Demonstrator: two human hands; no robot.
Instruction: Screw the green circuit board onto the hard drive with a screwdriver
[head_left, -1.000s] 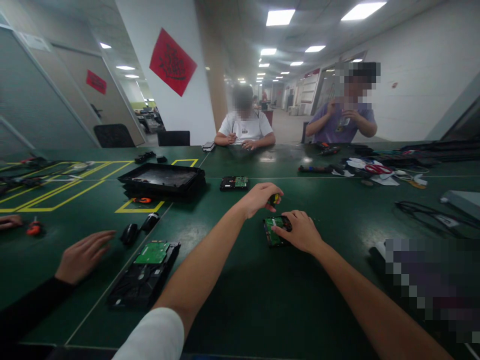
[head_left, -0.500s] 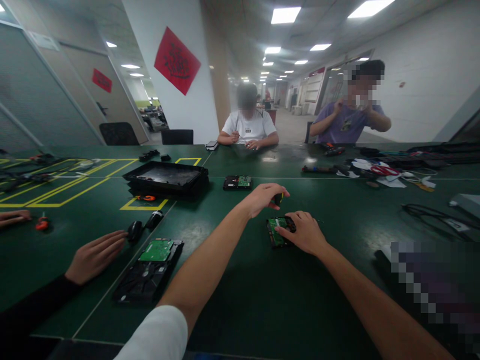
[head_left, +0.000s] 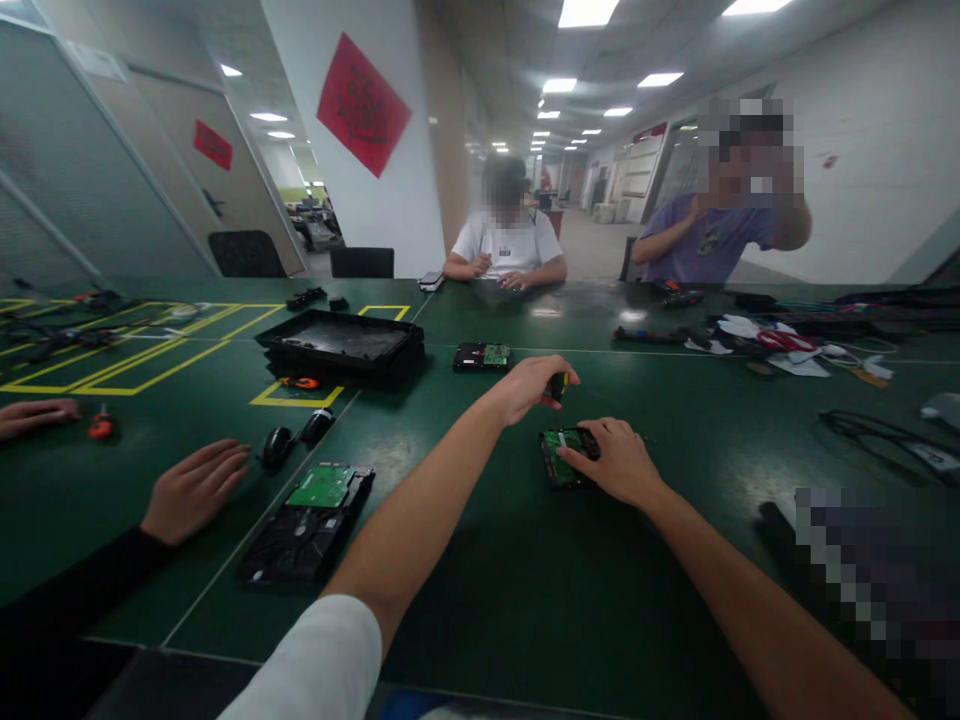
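Green tabletop (head_left: 480,610), left hand (head_left: 534,387) gripping a yellow-black tool (head_left: 559,386) — right hand (head_left: 619,462) clasping a hard drive (head_left: 552,462)

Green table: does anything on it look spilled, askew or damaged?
No clear spill or damage shows. The untidiest spot is the heap of white and red items at the right, jumbled on the table. The tool in the left hand and the hard drive under the right hand look ordinary, though partly covered.
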